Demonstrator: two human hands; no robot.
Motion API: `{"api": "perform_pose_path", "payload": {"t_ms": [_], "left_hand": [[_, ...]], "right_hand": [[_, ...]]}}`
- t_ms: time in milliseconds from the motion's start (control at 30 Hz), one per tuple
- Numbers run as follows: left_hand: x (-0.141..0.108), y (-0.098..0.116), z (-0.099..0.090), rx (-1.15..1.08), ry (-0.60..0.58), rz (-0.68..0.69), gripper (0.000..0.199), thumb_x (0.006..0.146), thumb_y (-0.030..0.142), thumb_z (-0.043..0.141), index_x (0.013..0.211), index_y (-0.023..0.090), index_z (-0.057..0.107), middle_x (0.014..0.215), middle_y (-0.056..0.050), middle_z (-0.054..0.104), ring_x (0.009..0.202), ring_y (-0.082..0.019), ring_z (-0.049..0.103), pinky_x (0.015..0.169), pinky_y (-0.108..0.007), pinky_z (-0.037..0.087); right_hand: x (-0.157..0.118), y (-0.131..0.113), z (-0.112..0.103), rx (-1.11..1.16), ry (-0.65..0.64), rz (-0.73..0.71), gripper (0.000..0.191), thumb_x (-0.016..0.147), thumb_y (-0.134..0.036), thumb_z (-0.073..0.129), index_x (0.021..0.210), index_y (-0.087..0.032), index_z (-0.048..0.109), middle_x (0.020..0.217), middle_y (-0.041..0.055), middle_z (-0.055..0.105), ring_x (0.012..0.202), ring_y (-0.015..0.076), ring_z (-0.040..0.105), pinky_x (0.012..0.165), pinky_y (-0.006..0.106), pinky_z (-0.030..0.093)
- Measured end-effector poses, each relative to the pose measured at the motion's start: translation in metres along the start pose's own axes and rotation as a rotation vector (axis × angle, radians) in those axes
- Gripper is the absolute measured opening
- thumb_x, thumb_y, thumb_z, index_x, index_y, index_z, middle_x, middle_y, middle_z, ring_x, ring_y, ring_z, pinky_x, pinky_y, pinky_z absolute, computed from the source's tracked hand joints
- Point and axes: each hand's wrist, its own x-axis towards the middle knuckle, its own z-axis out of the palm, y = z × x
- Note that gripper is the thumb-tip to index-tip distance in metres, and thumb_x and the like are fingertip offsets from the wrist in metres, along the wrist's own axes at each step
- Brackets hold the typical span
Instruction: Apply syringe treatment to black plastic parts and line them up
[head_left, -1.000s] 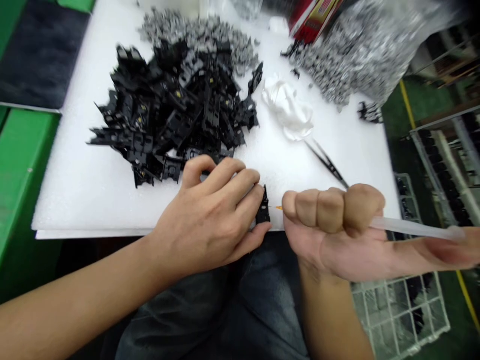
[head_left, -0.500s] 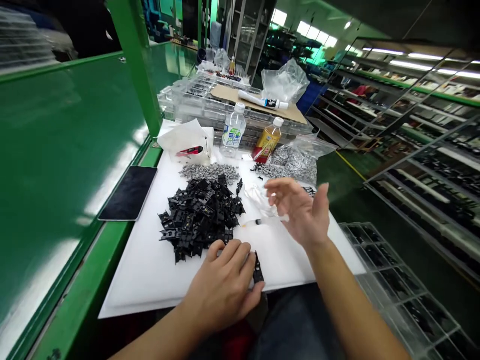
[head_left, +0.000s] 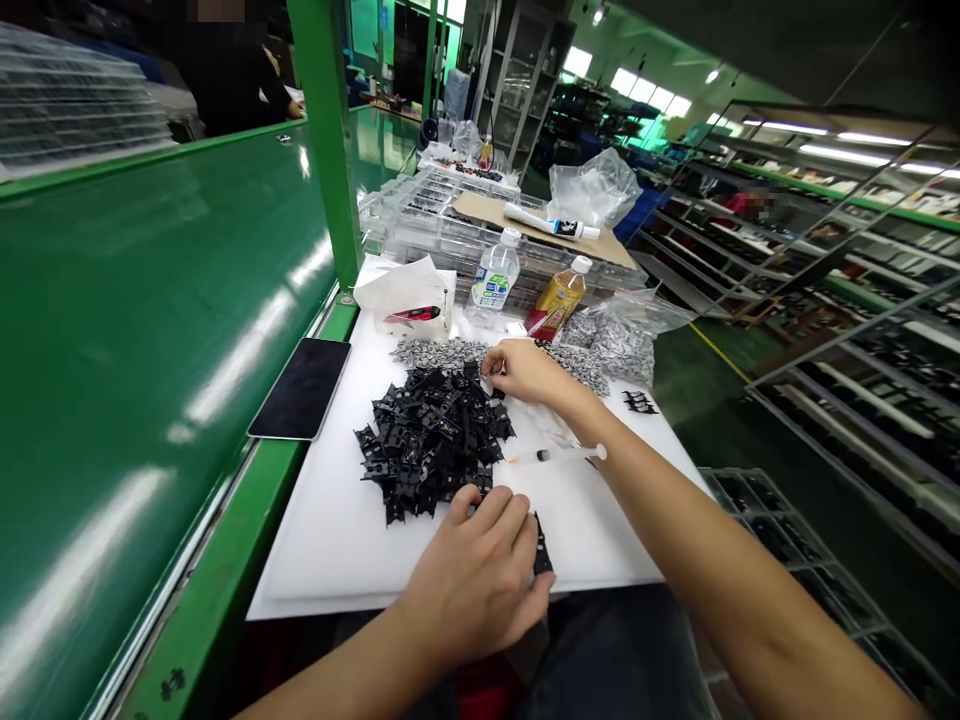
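Observation:
My left hand (head_left: 484,565) is curled over a black plastic part (head_left: 541,548) at the front edge of the white board, with the part's end showing past the fingers. My right hand (head_left: 525,370) reaches forward to the far right side of a heap of black plastic parts (head_left: 431,440). Its thumb and fingertips are pinched together beside small grey pieces (head_left: 442,354); whatever lies between them is too small to make out. Under the right forearm a syringe (head_left: 562,455) with an orange tip lies on the board.
Behind the grey pieces stand a clear bottle (head_left: 493,280) and a yellow-red bottle (head_left: 559,300). A bag of grey pieces (head_left: 622,345) sits at the right. A tablet (head_left: 300,388) rests on the green ledge at the left. Several black pieces (head_left: 640,402) lie near the board's right edge.
My right hand has moved left and forward from an open pose above the board to a pinch by the heap. My left hand keeps its hold; the camera view has shifted.

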Motion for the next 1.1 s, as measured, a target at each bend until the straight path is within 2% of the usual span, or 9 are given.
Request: {"api": "perform_pose_path", "payload": {"t_ms": [100, 167, 300, 400, 500, 600, 700, 867, 1100], "left_hand": [[0.000, 0.000, -0.001, -0.004, -0.009, -0.003, 0.033, 0.102, 0.046, 0.062, 0.112, 0.015, 0.069, 0.112, -0.008, 0.068, 0.111, -0.028, 0.061, 0.096, -0.047, 0.038], [0.000, 0.000, -0.002, -0.003, -0.014, -0.004, 0.033, 0.102, 0.046, 0.063, 0.111, 0.015, 0.068, 0.112, -0.008, 0.068, 0.110, -0.027, 0.061, 0.096, -0.046, 0.038], [0.001, -0.001, -0.004, -0.009, -0.034, 0.008, 0.031, 0.102, 0.046, 0.062, 0.108, 0.016, 0.068, 0.110, -0.008, 0.066, 0.110, -0.027, 0.060, 0.096, -0.046, 0.038], [0.002, -0.001, -0.004, -0.014, -0.034, 0.012, 0.031, 0.103, 0.045, 0.061, 0.109, 0.016, 0.068, 0.111, -0.008, 0.067, 0.111, -0.027, 0.060, 0.096, -0.046, 0.038], [0.002, 0.000, -0.002, -0.019, -0.027, 0.006, 0.030, 0.103, 0.043, 0.060, 0.112, 0.016, 0.069, 0.112, -0.010, 0.068, 0.113, -0.028, 0.061, 0.096, -0.046, 0.037], [0.003, 0.000, -0.002, -0.031, -0.031, 0.011, 0.029, 0.104, 0.041, 0.059, 0.112, 0.015, 0.069, 0.114, -0.011, 0.070, 0.114, -0.029, 0.062, 0.098, -0.047, 0.037], [0.004, 0.000, -0.002, -0.045, -0.034, 0.013, 0.029, 0.105, 0.040, 0.059, 0.114, 0.014, 0.069, 0.117, -0.011, 0.071, 0.116, -0.029, 0.062, 0.097, -0.048, 0.038], [0.007, 0.001, -0.003, -0.031, -0.050, 0.003, 0.030, 0.106, 0.039, 0.057, 0.119, 0.014, 0.069, 0.120, -0.012, 0.072, 0.115, -0.030, 0.063, 0.096, -0.049, 0.037], [0.008, 0.001, -0.004, -0.034, -0.045, 0.008, 0.032, 0.106, 0.039, 0.057, 0.120, 0.013, 0.069, 0.119, -0.011, 0.073, 0.113, -0.029, 0.063, 0.096, -0.049, 0.037]], "right_hand": [[-0.003, -0.005, -0.005, -0.042, 0.026, -0.002, 0.017, 0.078, -0.004, 0.073, 0.078, -0.020, 0.080, 0.087, 0.0079, 0.073, 0.084, 0.0224, 0.063, 0.079, 0.035, 0.046], [-0.011, -0.007, -0.012, -0.048, 0.070, -0.009, 0.011, 0.082, -0.010, 0.074, 0.078, -0.020, 0.079, 0.097, 0.0102, 0.074, 0.091, 0.0247, 0.066, 0.082, 0.037, 0.048], [-0.046, -0.006, -0.026, 0.009, 0.185, -0.021, 0.008, 0.088, -0.019, 0.072, 0.081, -0.021, 0.074, 0.119, 0.0112, 0.077, 0.106, 0.0274, 0.072, 0.094, 0.041, 0.052], [-0.091, -0.001, -0.033, 0.066, 0.261, 0.021, 0.008, 0.091, -0.024, 0.071, 0.084, -0.022, 0.071, 0.102, 0.0071, 0.082, 0.096, 0.0258, 0.075, 0.086, 0.039, 0.055], [-0.151, -0.001, -0.034, 0.111, 0.308, 0.102, 0.009, 0.093, -0.031, 0.075, 0.099, -0.023, 0.073, 0.095, 0.0046, 0.081, 0.080, 0.0225, 0.072, 0.071, 0.036, 0.054], [-0.211, -0.010, -0.024, 0.192, 0.354, 0.232, 0.015, 0.091, -0.038, 0.082, 0.096, -0.025, 0.077, 0.087, 0.0021, 0.079, 0.071, 0.0203, 0.069, 0.068, 0.035, 0.056], [-0.249, -0.022, -0.007, 0.273, 0.299, 0.248, 0.009, 0.091, -0.036, 0.084, 0.097, -0.029, 0.082, 0.088, 0.0009, 0.082, 0.078, 0.0215, 0.074, 0.072, 0.036, 0.061], [-0.257, -0.032, 0.011, 0.334, 0.268, 0.148, 0.010, 0.096, -0.028, 0.079, 0.104, -0.030, 0.084, 0.102, 0.0021, 0.085, 0.094, 0.0229, 0.080, 0.085, 0.038, 0.065], [-0.256, -0.029, 0.003, 0.349, 0.177, 0.193, 0.025, 0.091, -0.036, 0.086, 0.114, -0.026, 0.082, 0.109, 0.0031, 0.084, 0.097, 0.0211, 0.078, 0.087, 0.035, 0.063]]}}
